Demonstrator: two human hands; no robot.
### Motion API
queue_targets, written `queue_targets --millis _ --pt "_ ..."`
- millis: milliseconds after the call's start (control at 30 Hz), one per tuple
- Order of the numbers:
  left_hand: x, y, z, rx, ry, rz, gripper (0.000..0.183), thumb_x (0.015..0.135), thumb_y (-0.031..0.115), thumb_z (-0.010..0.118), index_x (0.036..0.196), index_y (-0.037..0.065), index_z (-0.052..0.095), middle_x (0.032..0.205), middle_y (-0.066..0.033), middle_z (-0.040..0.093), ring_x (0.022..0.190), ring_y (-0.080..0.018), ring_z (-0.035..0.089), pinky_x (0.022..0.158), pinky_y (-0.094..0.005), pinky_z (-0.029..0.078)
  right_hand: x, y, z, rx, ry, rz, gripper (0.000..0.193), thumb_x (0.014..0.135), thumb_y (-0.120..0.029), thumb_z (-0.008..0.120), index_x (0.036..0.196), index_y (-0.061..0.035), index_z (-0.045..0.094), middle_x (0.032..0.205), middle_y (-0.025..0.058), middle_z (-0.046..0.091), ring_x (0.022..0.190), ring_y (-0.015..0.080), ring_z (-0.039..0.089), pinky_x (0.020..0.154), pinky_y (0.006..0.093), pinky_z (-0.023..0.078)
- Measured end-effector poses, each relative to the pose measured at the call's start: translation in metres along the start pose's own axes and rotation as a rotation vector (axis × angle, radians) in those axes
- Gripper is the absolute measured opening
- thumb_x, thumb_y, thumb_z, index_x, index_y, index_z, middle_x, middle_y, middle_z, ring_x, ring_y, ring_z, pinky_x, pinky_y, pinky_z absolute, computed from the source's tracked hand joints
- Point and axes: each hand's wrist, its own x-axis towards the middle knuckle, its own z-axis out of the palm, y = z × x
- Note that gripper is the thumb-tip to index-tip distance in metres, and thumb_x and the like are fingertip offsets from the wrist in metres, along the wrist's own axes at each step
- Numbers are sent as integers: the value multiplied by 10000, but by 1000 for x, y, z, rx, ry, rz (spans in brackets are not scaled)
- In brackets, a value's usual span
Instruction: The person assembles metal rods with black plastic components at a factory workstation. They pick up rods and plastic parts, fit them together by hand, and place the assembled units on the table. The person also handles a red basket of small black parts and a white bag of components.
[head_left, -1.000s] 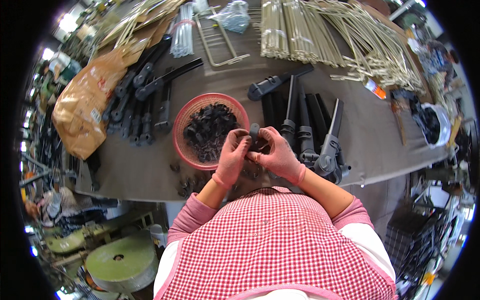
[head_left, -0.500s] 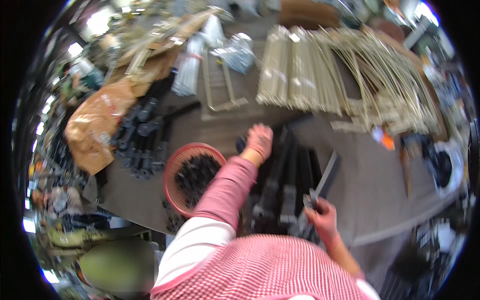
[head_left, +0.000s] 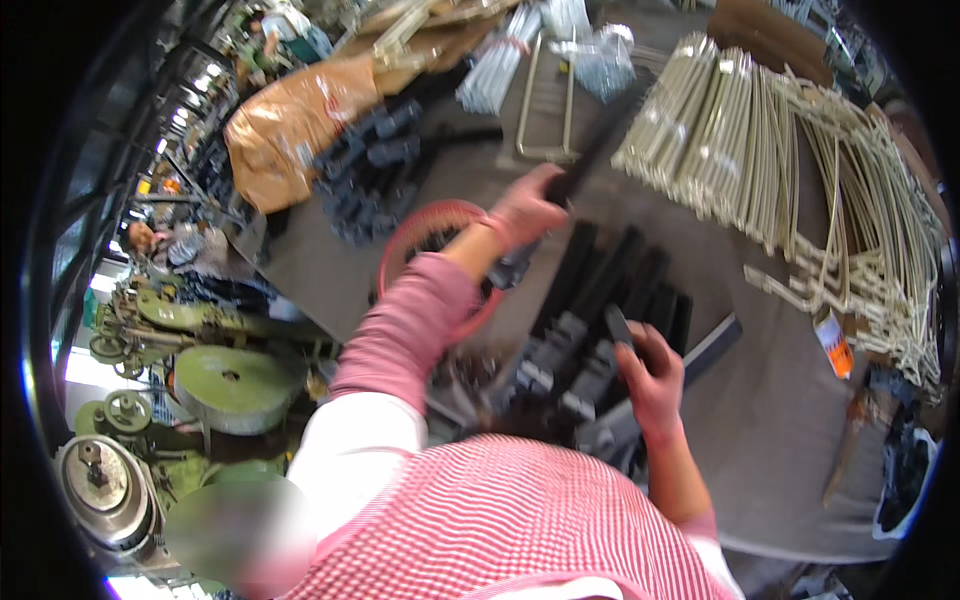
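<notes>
My left hand (head_left: 527, 208) is closed around a long black bar (head_left: 605, 135), which points away to the far right and is blurred. Beneath that forearm, a red plastic basket (head_left: 392, 258) with dark small parts is partly hidden. My right hand (head_left: 657, 380) pinches a small dark flat piece (head_left: 617, 322) between thumb and fingers; its exact kind is unclear. Below and left of the right hand, several black bars with grey end fittings (head_left: 590, 300) lie side by side on the table. A grey flat bar (head_left: 712, 342) lies just right of them.
Bundles of cream rods (head_left: 690, 130) cover the far right of the table (head_left: 770, 450). An orange-brown plastic bag (head_left: 290, 130) and a pile of black bars (head_left: 370, 170) sit far left. Green machinery (head_left: 235, 385) stands beyond the table's left edge.
The view has swung left, so the table things appear further right. My left hand has lifted a black bar that now shows clearly in it. My right hand still grips its small piece.
</notes>
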Motion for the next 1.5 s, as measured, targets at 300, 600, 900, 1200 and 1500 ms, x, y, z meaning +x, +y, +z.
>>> queue_targets --millis 300,600,900,1200,1500 --pt "-293 69 -39 -1193 360 -44 469 884 371 697 1241 105 551 989 -145 663 886 -328 664 888 -547 536 -21 -37 114 133 -502 129 252 958 -179 644 1096 30 624 825 -4 534 721 54 488 634 206 412" --pt "-450 5 14 -1143 683 -96 331 928 212 636 1186 7 606 1310 -179 585 1195 -315 576 1023 -461 475 -94 2 186 236 -697 1064 237 980 -297 603 931 -71 548 804 54 595 640 118 544 543 260 449" --pt "-580 -14 -5 -1134 899 -119 310 932 332 655 933 24 625 1047 -164 676 1005 -271 665 922 -445 548 -173 40 266 28 -690 1233 214 982 -284 595 941 -87 522 764 61 573 608 145 542 495 248 439" --pt "-692 -53 -28 -1399 778 -61 338 915 355 675 923 21 626 1024 -174 687 964 -284 674 883 -424 549 -261 72 362 -419 -965 965 429 950 -455 616 768 -69 565 617 14 549 483 96 493 400 225 330" --pt "-785 -81 -31 -1616 1010 -18 300 871 296 739 868 33 597 880 -152 677 870 -289 685 795 -418 574 -379 99 421 -908 -1064 -300 582 802 -392 751 1144 50 589 1076 246 621 978 371 633 829 416 514"
